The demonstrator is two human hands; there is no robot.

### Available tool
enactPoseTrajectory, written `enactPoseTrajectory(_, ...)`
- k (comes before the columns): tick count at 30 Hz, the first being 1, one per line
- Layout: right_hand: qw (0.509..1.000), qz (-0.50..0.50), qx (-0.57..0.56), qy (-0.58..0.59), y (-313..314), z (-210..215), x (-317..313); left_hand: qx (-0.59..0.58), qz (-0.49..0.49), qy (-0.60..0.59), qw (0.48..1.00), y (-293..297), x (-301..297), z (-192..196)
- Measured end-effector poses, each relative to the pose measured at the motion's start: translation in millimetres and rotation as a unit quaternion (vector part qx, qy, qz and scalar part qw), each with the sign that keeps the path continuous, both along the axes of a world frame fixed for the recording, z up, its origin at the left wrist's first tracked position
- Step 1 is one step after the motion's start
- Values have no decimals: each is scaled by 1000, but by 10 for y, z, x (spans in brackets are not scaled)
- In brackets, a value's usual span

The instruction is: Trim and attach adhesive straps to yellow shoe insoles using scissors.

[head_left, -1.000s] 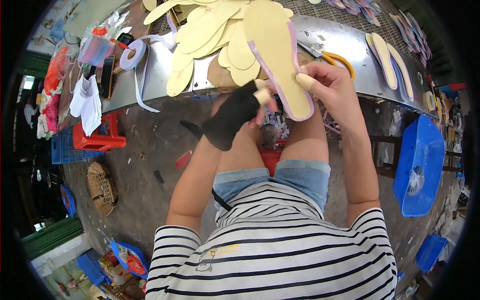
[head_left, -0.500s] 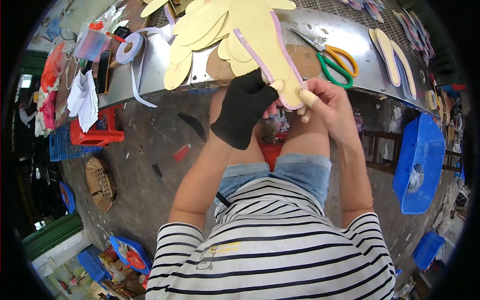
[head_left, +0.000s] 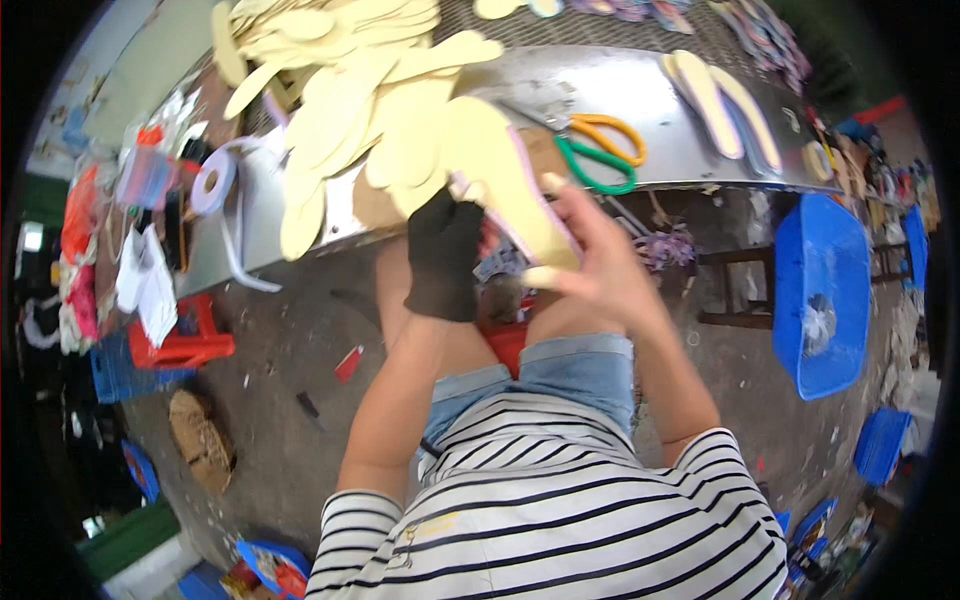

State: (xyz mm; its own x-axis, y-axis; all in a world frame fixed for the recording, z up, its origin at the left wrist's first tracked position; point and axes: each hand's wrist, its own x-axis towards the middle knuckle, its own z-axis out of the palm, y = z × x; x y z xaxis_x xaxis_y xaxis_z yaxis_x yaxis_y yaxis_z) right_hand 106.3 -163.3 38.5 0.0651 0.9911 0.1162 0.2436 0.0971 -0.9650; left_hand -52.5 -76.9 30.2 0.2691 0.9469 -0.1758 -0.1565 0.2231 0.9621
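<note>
A pale yellow shoe insole with a purple strip along its edges is held over my lap at the front of the metal-topped bench. My left hand, in a black glove with bare fingertips, grips its left edge. My right hand is slightly blurred, its thumb and index finger spread apart beside the heel end, partly hiding it. Pale covers sit on some fingertips. Just beyond, scissors with one orange and one green handle lie on the bench. A heap of plain yellow insoles spreads to the left.
A roll of pale tape trails a strip over the bench edge at left. Edged insoles lie at right. A red stool stands below left, a blue tub below right. A basket sits on the floor.
My right hand has opened from its pinch at the heel end and spread beside the insole. The insole now tilts up to the left. The whole view has shifted, showing more of the bench's far side.
</note>
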Motion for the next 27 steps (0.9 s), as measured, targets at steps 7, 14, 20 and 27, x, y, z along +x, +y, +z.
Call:
enactPoseTrajectory(7,962,-103,67,-243,17,48,-42,-17,-43,82,996,176,124,-98)
enactPoseTrajectory(14,833,-315,112,-441,366,119,1711,20,-176,58,982,170,359,42)
enactPoseTrajectory(20,740,-363,41,-565,550,-21,2410,-31,-222,30,974,94,183,-116)
enactPoseTrajectory(27,728,-289,83,-616,747,-178,2159,-51,-200,68,976,-85,-775,-163)
